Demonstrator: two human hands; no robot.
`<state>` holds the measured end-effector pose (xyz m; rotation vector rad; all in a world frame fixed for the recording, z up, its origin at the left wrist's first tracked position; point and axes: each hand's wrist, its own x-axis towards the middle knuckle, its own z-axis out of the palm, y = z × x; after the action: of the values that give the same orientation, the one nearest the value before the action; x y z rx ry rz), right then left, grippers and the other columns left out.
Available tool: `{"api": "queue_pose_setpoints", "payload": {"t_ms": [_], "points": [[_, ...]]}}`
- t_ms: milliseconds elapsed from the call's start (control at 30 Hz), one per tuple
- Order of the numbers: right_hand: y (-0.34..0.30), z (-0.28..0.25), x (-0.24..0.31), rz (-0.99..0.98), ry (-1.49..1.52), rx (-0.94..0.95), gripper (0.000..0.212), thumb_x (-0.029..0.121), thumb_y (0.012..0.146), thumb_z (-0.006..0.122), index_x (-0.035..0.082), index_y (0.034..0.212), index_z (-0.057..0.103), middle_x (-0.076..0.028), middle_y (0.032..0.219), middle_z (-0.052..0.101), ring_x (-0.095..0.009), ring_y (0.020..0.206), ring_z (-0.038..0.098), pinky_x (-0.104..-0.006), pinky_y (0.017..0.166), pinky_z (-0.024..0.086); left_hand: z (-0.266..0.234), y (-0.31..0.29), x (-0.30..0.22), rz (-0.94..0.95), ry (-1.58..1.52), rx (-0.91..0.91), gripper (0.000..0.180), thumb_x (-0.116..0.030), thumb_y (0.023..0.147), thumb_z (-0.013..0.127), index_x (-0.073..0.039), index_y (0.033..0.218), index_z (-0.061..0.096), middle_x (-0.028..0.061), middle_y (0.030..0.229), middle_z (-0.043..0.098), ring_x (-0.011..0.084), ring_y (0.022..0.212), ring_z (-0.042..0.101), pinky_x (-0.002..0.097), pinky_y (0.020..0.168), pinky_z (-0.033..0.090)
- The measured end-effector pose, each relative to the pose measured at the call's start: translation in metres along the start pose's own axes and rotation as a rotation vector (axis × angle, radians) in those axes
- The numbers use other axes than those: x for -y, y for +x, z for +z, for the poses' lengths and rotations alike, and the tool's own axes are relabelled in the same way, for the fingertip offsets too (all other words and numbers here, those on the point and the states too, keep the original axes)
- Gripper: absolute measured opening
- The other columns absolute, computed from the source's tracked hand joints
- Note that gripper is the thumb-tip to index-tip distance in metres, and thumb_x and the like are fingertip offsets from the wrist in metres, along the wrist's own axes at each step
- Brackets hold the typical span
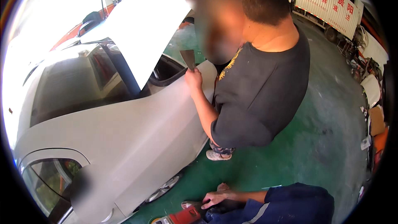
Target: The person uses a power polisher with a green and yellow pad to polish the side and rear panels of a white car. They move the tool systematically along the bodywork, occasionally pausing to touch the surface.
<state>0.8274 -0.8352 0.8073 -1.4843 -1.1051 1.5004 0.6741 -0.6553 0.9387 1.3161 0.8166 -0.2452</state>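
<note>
From the lower right comes my right arm in a dark blue sleeve. My right hand (213, 199) is closed around the dark rear part of a red power tool (187, 215), which looks like a sander or polisher; its front end, with a yellowish round edge, is cut off by the lower rim. My left hand is out of the picture. The tool is low beside a pale grey car (137, 137), near its wheel (166, 188). Across from me, a person in a black T-shirt (265, 91) leans at the car and holds up a putty knife (188, 59).
A bright white panel (143, 25) rises over the car's far part. Green floor (286, 161) stretches to the right. A white truck (325, 2) stands at the back right, with piled parts (369, 74) along the right edge. The person's shoe (218, 155) is beside the car.
</note>
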Motion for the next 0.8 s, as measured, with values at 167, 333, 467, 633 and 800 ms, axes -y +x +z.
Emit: {"api": "queue_pose_setpoints", "payload": {"t_ms": [167, 333, 467, 633, 800], "points": [[0.009, 0.005, 0.006, 0.067, -0.05, 0.01, 0.064, 0.058, 0.096, 0.056, -0.003, 0.111, 0.071, -0.017, 0.095, 0.074, -0.026, 0.089, 0.068, -0.0389, 0.078, 0.051, -0.019, -0.002, 0.009, -0.029, -0.02, 0.004, 0.03, -0.003, 0.072, 0.061, -0.004, 0.102, 0.056, 0.0094, 0.093, 0.061, 0.0194, 0.073, 0.053, 0.032, 0.062, 0.043], [0.019, 0.001, 0.011, 0.085, -0.067, 0.03, 0.066, 0.059, 0.096, 0.054, -0.003, 0.112, 0.07, -0.019, 0.099, 0.073, -0.028, 0.094, 0.069, -0.0397, 0.082, 0.051, -0.032, 0.001, 0.002, -0.031, -0.012, 0.007, 0.032, -0.003, 0.072, 0.061, -0.003, 0.104, 0.056, 0.0094, 0.094, 0.061, 0.0194, 0.074, 0.053, 0.0318, 0.062, 0.043], [0.026, 0.003, 0.004, 0.044, -0.046, -0.034, 0.066, 0.062, 0.094, 0.056, -0.001, 0.107, 0.073, -0.015, 0.09, 0.073, -0.024, 0.083, 0.067, -0.0391, 0.075, 0.05, -0.035, 0.001, -0.014, -0.01, 0.012, 0.017, 0.034, -0.003, 0.072, 0.061, -0.003, 0.106, 0.056, 0.0093, 0.095, 0.061, 0.0194, 0.075, 0.054, 0.0316, 0.063, 0.043], [0.031, 0.001, 0.007, 0.049, -0.053, -0.051, 0.067, 0.063, 0.094, 0.057, -0.001, 0.101, 0.074, -0.012, 0.083, 0.073, -0.02, 0.077, 0.065, -0.0382, 0.07, 0.049, -0.036, 0.002, -0.027, 0.003, 0.031, 0.031, 0.036, -0.003, 0.072, 0.061, -0.003, 0.108, 0.056, 0.0093, 0.097, 0.061, 0.0193, 0.076, 0.054, 0.0313, 0.064, 0.044], [0.037, -0.006, 0.01, 0.079, -0.055, 0.004, 0.07, 0.064, 0.094, 0.055, -0.003, 0.106, 0.072, -0.015, 0.091, 0.073, -0.025, 0.085, 0.067, -0.0394, 0.076, 0.05, -0.035, 0.008, -0.032, 0.007, 0.043, 0.045, 0.038, -0.004, 0.072, 0.061, -0.003, 0.11, 0.056, 0.0092, 0.098, 0.062, 0.0193, 0.077, 0.054, 0.031, 0.064, 0.044]]}}
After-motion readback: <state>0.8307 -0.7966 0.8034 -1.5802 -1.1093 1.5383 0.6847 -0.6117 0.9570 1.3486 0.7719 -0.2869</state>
